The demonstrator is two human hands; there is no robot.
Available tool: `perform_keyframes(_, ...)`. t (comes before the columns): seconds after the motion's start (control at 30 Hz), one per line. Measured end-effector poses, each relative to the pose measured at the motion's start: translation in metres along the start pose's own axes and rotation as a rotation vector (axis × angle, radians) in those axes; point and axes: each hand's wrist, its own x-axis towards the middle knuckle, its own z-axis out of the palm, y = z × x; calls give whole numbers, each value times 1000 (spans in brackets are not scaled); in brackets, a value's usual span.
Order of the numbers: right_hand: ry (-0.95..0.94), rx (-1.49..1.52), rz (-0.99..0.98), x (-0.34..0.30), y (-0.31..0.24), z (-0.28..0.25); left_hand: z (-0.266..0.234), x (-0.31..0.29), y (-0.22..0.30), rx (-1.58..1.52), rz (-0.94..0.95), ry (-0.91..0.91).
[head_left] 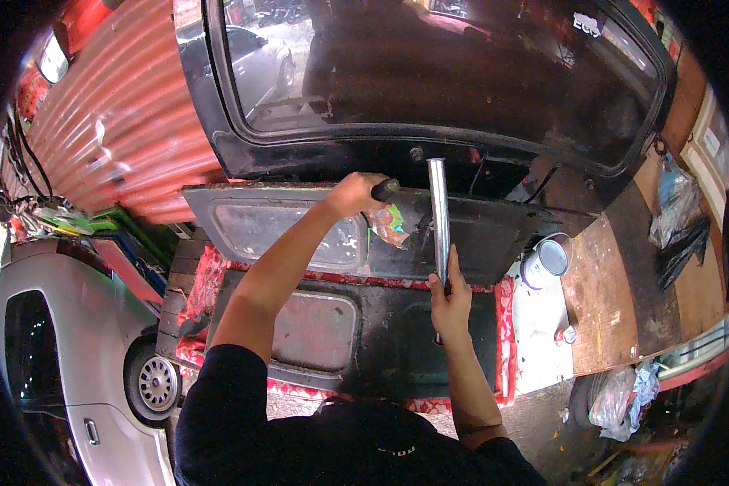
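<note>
My left hand [356, 194] is closed around a short dark handle [386, 190], at the upper edge of a black panel [283, 231]. Just below that hand a crumpled printed plastic wrapper [390, 227] hangs against the panel; whether I also hold it is hard to see. In my right hand [452, 300] is a long shiny metal tube [439, 211], gripped near its lower end and pointing away from me. The panel leans below a vehicle's black rear door with a window [332, 142]. A second black panel [316, 332] lies nearer to me on red-and-white patterned cloth [505, 340].
To the right, a white bucket [547, 263] and a small can [569, 334] stand on a board by a wooden sheet [595, 292]. Plastic bags [679, 211] hang farther right. A silver car [81, 356] is at the left, below red corrugated metal [130, 121].
</note>
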Motion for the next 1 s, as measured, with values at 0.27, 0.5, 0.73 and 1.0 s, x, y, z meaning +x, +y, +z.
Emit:
perform_keyframes(0.27, 12, 24, -28, -5, 14, 7, 6, -4, -7, 144, 18, -38)
perform_keyframes(0.5, 73, -111, -164, -7, 10, 15, 6, -3, -6, 84, 1, -60)
perform_keyframes(0.73, -38, 39, 126, -9, 11, 12, -1, -16, -14, -64, -145, 111)
perform_keyframes(1.0, -49, 127, 242, -10, 17, 0, -5, -18, -3, 39, -171, 163)
